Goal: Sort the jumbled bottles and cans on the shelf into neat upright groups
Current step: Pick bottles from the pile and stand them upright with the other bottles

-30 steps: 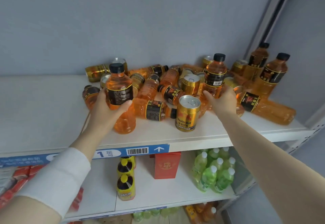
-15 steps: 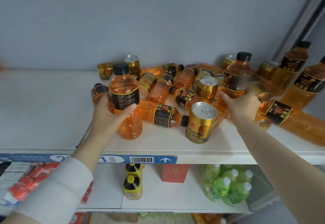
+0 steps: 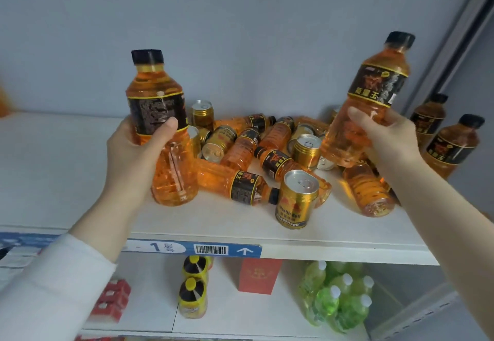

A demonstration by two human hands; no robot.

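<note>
- An orange bottle [image 3: 160,126] was held upright in the left hand [image 3: 133,153], whose grip was wrapped round the label, thumb across the front; whether its base touched the shelf [image 3: 66,175] could not be told.
- A second bottle [image 3: 366,100], tilted slightly, was clasped in the closed grip of the right hand [image 3: 385,137], clear above the pile.
- Fallen bottles [image 3: 235,183] and gold cans [image 3: 219,144] were left jumbled at mid-shelf, toward the back.
- One gold can [image 3: 296,200] was seen upright near the front edge.
- Two bottles [image 3: 451,145] were stood upright at the right end.
</note>
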